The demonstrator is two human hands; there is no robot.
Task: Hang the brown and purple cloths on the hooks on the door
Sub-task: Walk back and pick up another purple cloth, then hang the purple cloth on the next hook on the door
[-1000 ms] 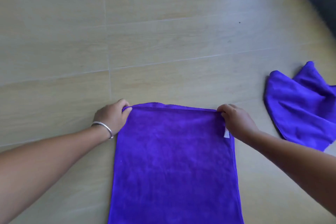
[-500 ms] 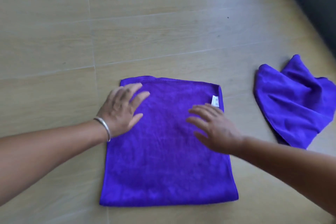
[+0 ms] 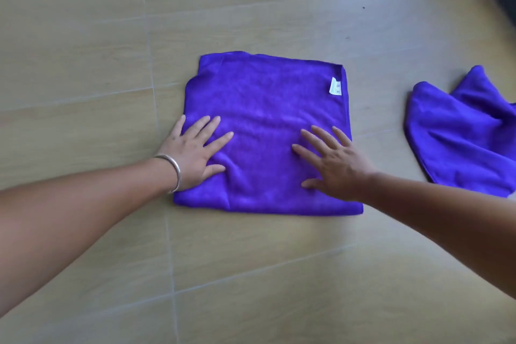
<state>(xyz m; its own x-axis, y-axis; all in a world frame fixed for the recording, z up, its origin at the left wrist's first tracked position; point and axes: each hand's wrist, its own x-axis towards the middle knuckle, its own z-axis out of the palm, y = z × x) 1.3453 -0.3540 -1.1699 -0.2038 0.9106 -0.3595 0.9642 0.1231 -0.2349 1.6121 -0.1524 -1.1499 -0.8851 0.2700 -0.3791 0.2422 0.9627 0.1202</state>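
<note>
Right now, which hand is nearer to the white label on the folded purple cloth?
The right hand. It lies flat on the folded purple cloth, below the white label on the same side. The left hand presses the cloth's opposite edge, farther away.

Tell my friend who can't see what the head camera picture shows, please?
Two open hands, left and right, press flat on a folded purple cloth lying on a pale floor. A white tag shows near its far right corner. A second, rumpled purple cloth lies apart on the right.
</note>
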